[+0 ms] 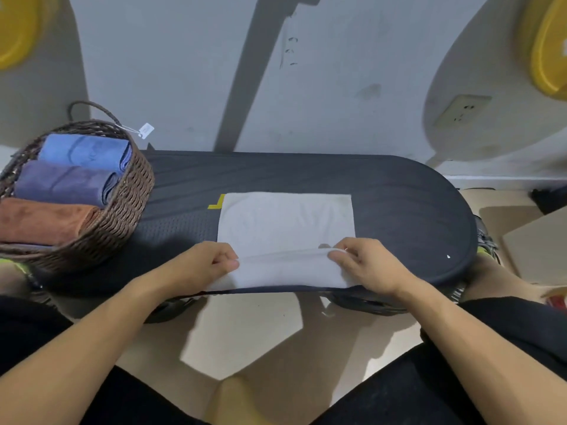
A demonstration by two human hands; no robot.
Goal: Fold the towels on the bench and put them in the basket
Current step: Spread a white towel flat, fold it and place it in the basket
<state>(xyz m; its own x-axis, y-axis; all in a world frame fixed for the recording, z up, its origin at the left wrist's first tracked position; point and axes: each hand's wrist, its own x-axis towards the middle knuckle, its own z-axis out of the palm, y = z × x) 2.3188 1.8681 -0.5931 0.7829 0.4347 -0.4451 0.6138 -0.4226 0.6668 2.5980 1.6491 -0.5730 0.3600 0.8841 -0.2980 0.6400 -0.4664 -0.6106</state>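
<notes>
Hands meet at the near edge of a white rectangular cloth towel [287, 222] spread flat on the dark oval tabletop [399, 204]. The left hand [204, 265] pinches the towel's near-left corner between thumb and curled fingers, and the right hand [365, 263] pinches the near-right corner the same way, so the near edge is lifted into a low fold turned toward the far side. A yellow L-shaped tape mark [216, 204] shows just beside the towel's far-left corner. At the tabletop's left end stands a brown woven wicker basket [122, 210] holding a folded light-blue towel [86, 151], a purple towel [64, 182] and a rust-orange towel [43, 222] side by side.
</notes>
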